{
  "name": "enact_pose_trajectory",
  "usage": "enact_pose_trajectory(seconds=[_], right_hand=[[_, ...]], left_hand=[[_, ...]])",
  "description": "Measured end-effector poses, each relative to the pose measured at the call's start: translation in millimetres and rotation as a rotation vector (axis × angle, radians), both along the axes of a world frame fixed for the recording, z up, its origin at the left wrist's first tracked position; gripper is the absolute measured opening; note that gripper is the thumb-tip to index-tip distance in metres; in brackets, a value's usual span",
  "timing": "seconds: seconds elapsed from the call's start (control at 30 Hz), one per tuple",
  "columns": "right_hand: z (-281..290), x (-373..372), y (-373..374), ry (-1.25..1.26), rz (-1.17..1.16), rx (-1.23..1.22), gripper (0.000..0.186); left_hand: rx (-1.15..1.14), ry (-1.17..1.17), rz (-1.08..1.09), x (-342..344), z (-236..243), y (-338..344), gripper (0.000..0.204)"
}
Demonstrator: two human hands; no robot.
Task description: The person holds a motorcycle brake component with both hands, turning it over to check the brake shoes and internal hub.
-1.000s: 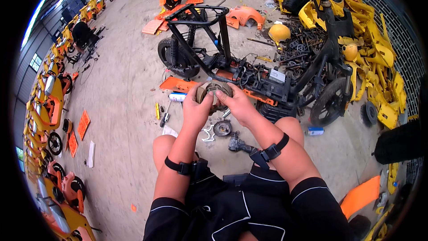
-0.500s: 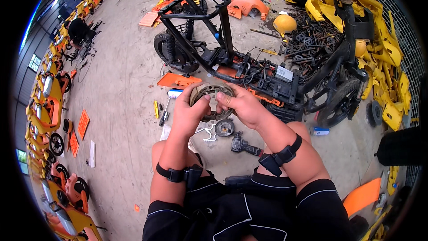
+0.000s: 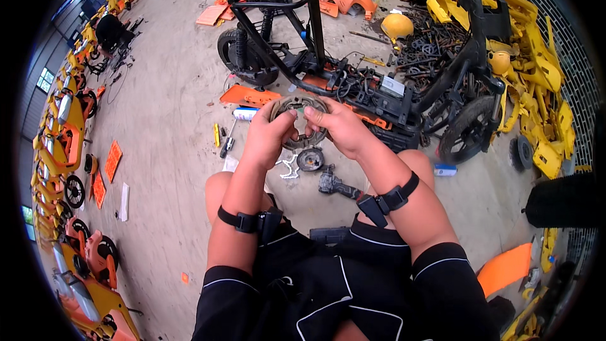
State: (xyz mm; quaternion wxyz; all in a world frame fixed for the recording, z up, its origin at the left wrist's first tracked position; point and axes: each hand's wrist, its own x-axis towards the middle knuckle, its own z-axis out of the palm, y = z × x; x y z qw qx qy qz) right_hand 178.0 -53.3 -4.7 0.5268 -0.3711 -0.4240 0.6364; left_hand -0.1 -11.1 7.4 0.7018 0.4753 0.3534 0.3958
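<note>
Both hands, left hand [image 3: 268, 134] and right hand [image 3: 338, 127], have their fingers wrapped around a round brake shoe assembly [image 3: 298, 120], held just before the stripped black scooter frame [image 3: 353, 82].

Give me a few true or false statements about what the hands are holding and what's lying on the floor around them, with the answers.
1. Both hands grip the round metal brake part. True: the left hand and the right hand hold it from either side.
2. The black scooter frame stands upright on two wheels. False: it lies stripped on the concrete floor, beyond the hands.
3. A power tool lies on the floor below the hands. True.
4. The pile of yellow body panels is on the person's left. False: it is on the right.
5. Each wrist wears a black strap. True.
</note>
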Motion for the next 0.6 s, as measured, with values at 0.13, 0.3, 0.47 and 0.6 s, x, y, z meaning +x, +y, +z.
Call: enact_pose_trajectory(seconds=[0.13, 0.3, 0.47, 0.6], right_hand=[[-5.3, -4.5, -14.6, 0.096, -0.008, -0.077, 0.023], [-13.3, -6.4, -22.3, 0.122, -0.036, -0.047, 0.025], [-16.9, 5.2, -7.3, 0.14, -0.028, -0.072, 0.023], [-16.5, 11.3, 13.9, 0.126, -0.005, -0.045, 0.022]], left_hand=[[0.035, 0.053, 0.004, -1.8, 3.7, -12.8, 0.034], [0.022, 0.048, -0.04, -5.0, -0.3, -15.9, 0.036], [0.032, 0.109, 0.012, 13.1, 6.3, -6.1, 0.029], [0.032, 0.147, -0.003, 15.5, 1.5, 16.0, 0.031]])
